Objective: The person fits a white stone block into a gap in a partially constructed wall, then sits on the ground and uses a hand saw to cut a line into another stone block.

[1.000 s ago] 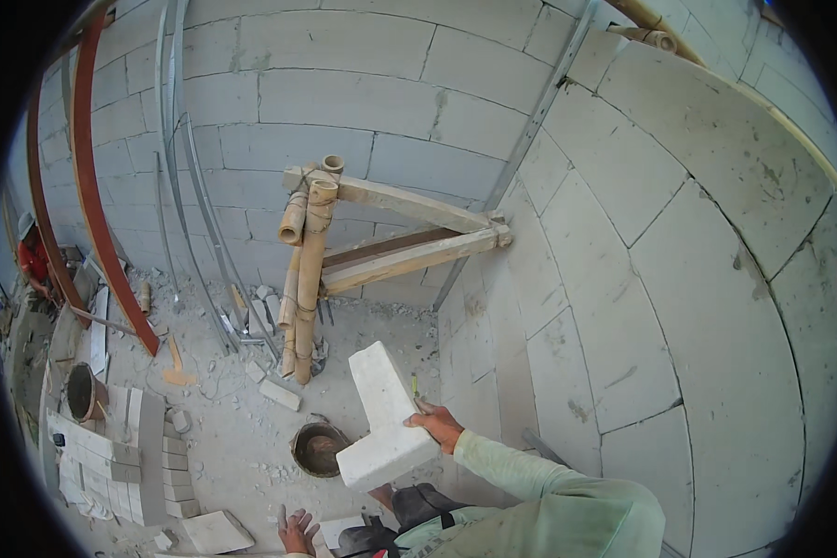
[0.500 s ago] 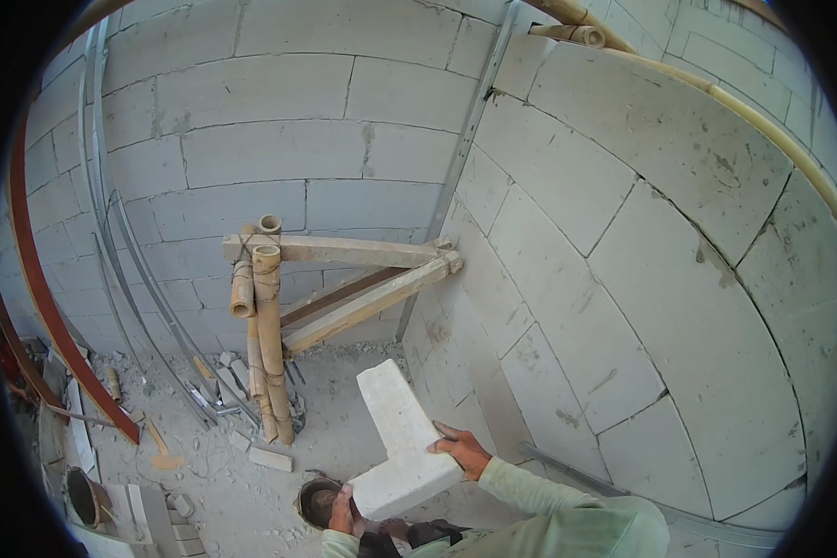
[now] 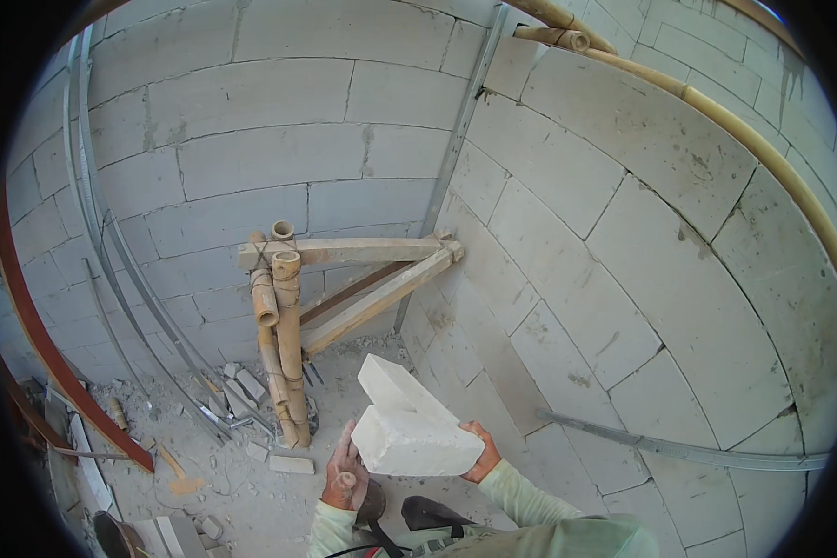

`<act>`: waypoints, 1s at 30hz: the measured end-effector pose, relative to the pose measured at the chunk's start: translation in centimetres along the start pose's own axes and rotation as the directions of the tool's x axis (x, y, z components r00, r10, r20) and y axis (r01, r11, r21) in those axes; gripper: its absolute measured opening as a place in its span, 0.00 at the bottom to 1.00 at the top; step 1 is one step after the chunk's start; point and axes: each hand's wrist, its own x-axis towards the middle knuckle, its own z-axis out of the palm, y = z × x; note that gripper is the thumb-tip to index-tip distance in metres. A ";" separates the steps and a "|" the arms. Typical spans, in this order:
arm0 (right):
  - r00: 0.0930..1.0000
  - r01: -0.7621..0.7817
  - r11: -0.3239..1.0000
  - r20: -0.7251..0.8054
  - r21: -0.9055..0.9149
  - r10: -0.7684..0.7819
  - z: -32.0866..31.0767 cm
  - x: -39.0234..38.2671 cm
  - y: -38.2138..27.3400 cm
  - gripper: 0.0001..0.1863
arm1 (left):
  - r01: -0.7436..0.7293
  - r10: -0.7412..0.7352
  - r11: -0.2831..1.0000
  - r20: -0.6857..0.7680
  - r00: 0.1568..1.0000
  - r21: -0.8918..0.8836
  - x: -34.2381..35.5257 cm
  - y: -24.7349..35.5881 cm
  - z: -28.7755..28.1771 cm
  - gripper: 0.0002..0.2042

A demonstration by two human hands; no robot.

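A white L-shaped lightweight concrete block [image 3: 423, 449] is held up in front of me, tilted so that its end face shows. My left hand [image 3: 346, 472] presses against its left side with the fingers pointing up. On the opposite side my right hand [image 3: 481, 453] grips the block's edge; some fingers are hidden behind it. Below the left hand, a dark bucket [image 3: 372, 502] stands partly covered by hand and block.
A bamboo and timber frame [image 3: 288, 353] stands ahead by the block walls. A metal channel [image 3: 679, 450] runs along the right wall's foot. Metal strips [image 3: 88, 158] and a reddish-brown bar [image 3: 60, 358] lean at left. Rubble [image 3: 242, 386] and block pieces [image 3: 291, 463] litter the floor.
The block has turned and tipped, bringing its end face toward me. My left hand has moved up along its side, and my right hand has shifted slightly right with it.
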 end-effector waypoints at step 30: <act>0.621 0.670 0.229 0.363 -0.706 -0.695 5.5 -8.9 -19.2 0.46 | -0.577 0.401 0.618 0.418 0.815 0.534 20.3 -11.1 23.5 0.60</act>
